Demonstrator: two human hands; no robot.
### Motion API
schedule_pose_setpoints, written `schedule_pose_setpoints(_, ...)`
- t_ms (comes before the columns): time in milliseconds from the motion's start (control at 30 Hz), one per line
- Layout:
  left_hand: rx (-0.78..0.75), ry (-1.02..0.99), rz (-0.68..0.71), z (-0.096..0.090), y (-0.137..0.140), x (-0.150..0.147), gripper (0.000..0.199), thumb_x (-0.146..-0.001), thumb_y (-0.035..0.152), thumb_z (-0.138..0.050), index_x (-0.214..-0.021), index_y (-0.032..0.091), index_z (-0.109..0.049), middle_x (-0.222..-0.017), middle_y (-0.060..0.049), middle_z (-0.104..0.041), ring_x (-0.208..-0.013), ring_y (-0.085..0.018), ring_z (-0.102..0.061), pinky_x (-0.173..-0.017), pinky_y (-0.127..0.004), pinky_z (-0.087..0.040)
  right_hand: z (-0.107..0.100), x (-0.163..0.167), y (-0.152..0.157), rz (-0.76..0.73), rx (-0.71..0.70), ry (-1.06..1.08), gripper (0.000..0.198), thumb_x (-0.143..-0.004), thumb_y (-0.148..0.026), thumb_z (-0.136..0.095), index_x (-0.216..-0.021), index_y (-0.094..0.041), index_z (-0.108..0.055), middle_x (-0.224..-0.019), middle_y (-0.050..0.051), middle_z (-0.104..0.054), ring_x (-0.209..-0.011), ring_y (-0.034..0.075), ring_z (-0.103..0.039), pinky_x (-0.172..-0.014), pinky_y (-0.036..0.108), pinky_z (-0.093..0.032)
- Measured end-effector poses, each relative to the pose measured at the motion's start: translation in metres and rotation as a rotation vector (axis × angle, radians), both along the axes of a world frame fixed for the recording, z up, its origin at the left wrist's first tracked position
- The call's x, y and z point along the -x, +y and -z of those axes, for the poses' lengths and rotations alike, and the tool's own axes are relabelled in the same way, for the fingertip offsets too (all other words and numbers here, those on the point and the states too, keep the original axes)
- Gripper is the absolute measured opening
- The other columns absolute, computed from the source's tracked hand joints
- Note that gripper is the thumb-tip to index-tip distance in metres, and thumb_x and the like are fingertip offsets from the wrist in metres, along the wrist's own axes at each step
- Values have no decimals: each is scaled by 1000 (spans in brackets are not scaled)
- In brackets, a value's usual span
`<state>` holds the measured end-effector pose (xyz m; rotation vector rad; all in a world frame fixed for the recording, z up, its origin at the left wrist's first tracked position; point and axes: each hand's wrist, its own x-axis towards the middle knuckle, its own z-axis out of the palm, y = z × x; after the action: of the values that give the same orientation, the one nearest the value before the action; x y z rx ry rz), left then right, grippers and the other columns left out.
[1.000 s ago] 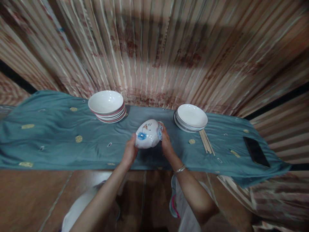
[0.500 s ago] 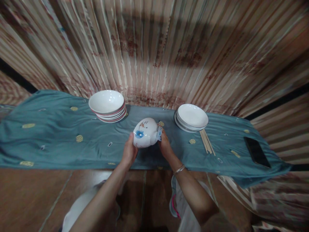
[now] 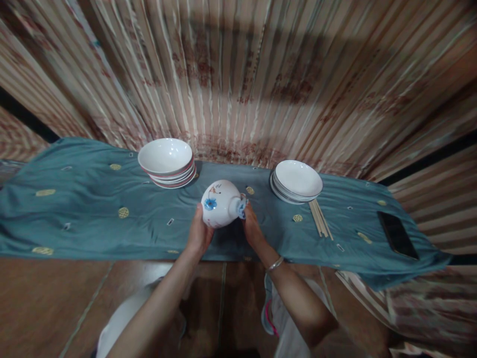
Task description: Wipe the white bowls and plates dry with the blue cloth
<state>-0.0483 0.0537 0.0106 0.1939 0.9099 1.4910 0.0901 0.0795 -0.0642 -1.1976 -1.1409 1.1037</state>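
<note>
Between my hands, over the front of the table, is a white porcelain vase [image 3: 220, 205] painted with a blue flower. It lies tilted on its side, its narrow neck and blue-patterned mouth toward the right. My left hand [image 3: 199, 229] holds the rounded base from the left and below. At the neck end, my right hand [image 3: 252, 226] is closed round the blue rim; a bracelet circles that wrist. Some fingers of both hands are hidden behind the vase.
A stack of white bowls with red bands [image 3: 167, 160] stands back left. Back right is a stack of white plates [image 3: 297, 180], with several wooden chopsticks [image 3: 319, 220] before it. A black phone [image 3: 397, 235] lies far right on the green cloth [image 3: 89, 214]. A striped curtain [image 3: 231, 89] hangs behind.
The vase has shifted slightly left and turned a little, so its neck and mouth show more. Both hands have moved with it and still hold it.
</note>
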Motion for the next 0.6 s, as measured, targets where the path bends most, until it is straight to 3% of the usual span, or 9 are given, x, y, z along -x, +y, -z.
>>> schedule_pose_setpoints(167,4,-28,3,-1,2,1,49,-98,44,-42,-135,15,-57,-114,-11,-74,-111,-25,-67,-101,-41,-51,-4,6,-6,-8,-22,-141,71,-95,-63,-31,-145,-16,-46,-150,11,-48,-143,23,-40,-119,45,-33)
schedule_pose_setpoints(333,48,-123,-10,-4,2,1,50,-101,42,-33,-138,14,-54,-117,-12,-73,-112,-24,-67,-103,-41,-50,-10,17,-15,46,-40,-165,66,-96,-59,-32,-144,-16,-46,-150,12,-48,-141,25,-42,-119,49,-32)
schedule_pose_setpoints(600,60,-288,6,-4,3,4,56,-102,44,-27,-146,15,-46,-127,-15,-68,-120,-28,-63,-104,-48,-47,-13,26,-27,6,-93,-295,61,-99,-49,-33,-151,-17,-33,-158,10,-37,-147,22,-31,-123,47,-23)
